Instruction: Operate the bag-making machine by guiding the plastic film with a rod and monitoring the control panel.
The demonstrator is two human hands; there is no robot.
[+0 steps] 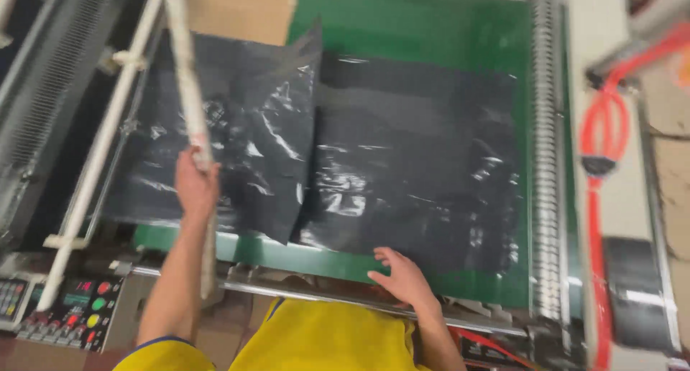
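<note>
Yellow shirt [316, 339] fills the bottom edge. Right hand [401, 276], fingers spread, rests on the black plastic bags [402, 162] lying on the green bench [431, 33]. Left hand [195, 185] clasps a white rod [185, 76]. Slick bags could slide apart if nudged.
</note>
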